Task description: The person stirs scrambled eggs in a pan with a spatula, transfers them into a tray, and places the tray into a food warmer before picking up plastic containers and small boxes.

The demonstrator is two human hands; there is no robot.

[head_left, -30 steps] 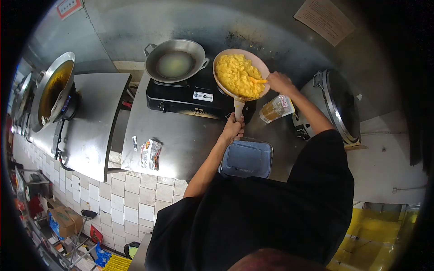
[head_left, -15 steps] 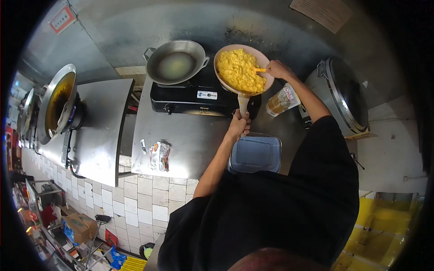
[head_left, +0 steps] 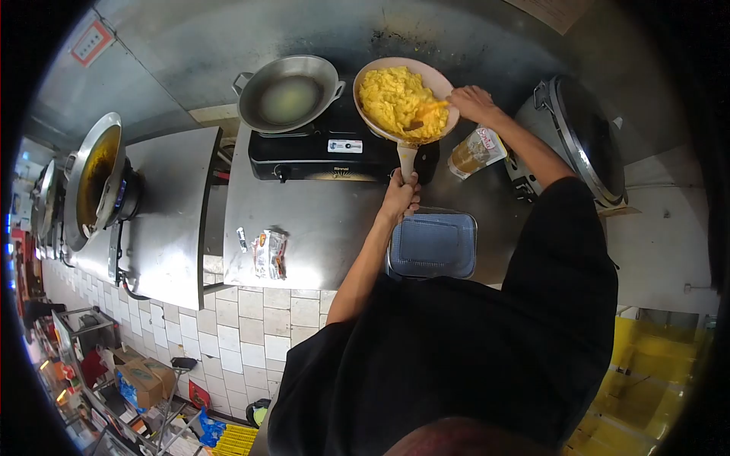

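Observation:
My left hand [head_left: 401,195] is wrapped round the pale handle of a frying pan [head_left: 435,76], over the right side of the black gas stove [head_left: 262,157]. Soft yellow scrambled eggs [head_left: 389,93] fill much of the pan. At the pan's right rim, my right hand [head_left: 473,105] grips an orange spatula [head_left: 438,106] whose far end is in the eggs. A grey two-handled wok [head_left: 262,80] with cloudy liquid stands on the stove's left side. Right of the stove lies a clear pouch [head_left: 471,156] of brownish contents.
A bluish plastic container [head_left: 433,243] sits near the counter's front edge. Torn packaging [head_left: 270,254] lies at the left front. A large lidded pot [head_left: 582,140] stands at the right. Across a gap, another metal table [head_left: 171,220] bears a wok [head_left: 114,125] with dark oily liquid.
The right hand has pushed the spatula into the eggs at the pan's right, drawing them up and leaving a hollow. The left hand still holds the handle. The whole view has shifted slightly.

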